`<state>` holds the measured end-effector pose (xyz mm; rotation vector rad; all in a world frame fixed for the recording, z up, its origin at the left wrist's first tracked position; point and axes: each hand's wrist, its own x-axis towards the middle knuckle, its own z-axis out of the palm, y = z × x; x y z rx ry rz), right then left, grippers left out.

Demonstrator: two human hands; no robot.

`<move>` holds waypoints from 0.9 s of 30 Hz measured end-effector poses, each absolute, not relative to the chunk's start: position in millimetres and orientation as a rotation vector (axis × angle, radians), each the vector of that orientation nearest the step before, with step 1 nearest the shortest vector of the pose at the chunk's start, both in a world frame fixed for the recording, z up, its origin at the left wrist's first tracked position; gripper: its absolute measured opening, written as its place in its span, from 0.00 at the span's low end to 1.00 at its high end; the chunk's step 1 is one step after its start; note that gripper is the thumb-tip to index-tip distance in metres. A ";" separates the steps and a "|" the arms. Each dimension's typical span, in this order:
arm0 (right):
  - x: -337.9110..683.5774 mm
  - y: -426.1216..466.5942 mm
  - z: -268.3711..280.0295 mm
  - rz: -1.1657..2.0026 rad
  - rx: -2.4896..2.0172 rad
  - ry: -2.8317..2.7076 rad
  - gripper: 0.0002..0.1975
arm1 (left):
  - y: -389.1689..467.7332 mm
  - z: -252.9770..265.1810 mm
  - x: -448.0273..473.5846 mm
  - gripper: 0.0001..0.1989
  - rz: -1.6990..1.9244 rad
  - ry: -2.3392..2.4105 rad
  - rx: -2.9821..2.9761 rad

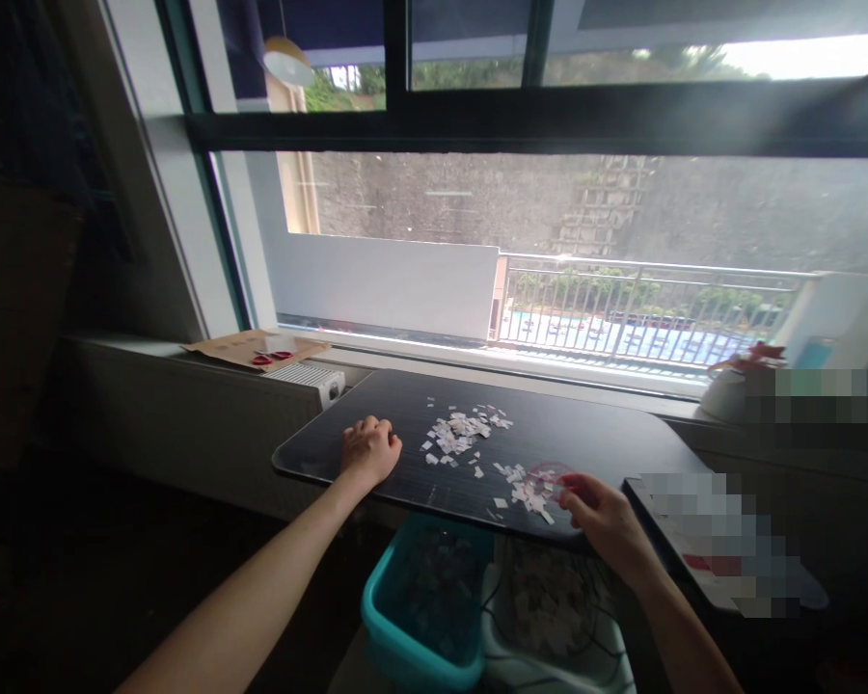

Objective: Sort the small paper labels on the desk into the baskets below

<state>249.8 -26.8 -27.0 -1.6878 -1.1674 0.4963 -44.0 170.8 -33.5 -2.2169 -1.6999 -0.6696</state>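
My left hand (370, 449) lies as a loose fist on the left part of the dark table (585, 424); nothing sticks out of its curled fingers. My right hand (600, 516) is closed in a pinch at the table's front edge, gripping a thin, reddish see-through piece with a rounded outline (550, 470). That piece is over a small heap of pale paper scraps (531, 493). A larger pile of paper scraps (461, 431) is spread farther back, between my two hands.
Below the front edge stand a turquoise tub (380, 602) and a pale bin (614, 651) with many scraps inside. Red-handled scissors (271, 358) lie on brown paper (221, 349) on the sill. A dark-edged tray (647, 516), partly blurred, is at right. The window (434, 198) is behind.
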 end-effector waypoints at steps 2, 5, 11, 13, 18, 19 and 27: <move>255.1 -31.9 -24.3 0.488 -1.716 -1.170 0.16 | 170.4 -33.0 -43.9 0.12 -0.667 -1.700 -2.223; 259.5 -39.8 -22.8 0.429 -1.756 -1.148 0.15 | 170.1 -32.0 -43.9 0.12 -0.661 -1.711 -2.242; 264.1 -49.4 -21.8 0.364 -1.817 -1.122 0.14 | 170.4 -31.8 -43.5 0.12 -0.662 -1.711 -2.240; 264.4 -49.5 -21.6 0.369 -1.832 -1.129 0.14 | 170.7 -32.3 -43.2 0.12 -0.659 -1.714 -2.234; 263.3 -49.5 -22.1 0.413 -1.788 -1.144 0.14 | 171.4 -33.3 -43.6 0.11 -0.654 -1.717 -2.227; 263.1 -49.9 -22.1 0.407 -1.788 -1.140 0.14 | 171.6 -33.3 -43.8 0.12 -0.652 -1.715 -2.229; 265.9 -52.0 -22.1 0.431 -1.756 -1.118 0.15 | 171.4 -32.7 -43.9 0.11 -0.657 -1.715 -2.243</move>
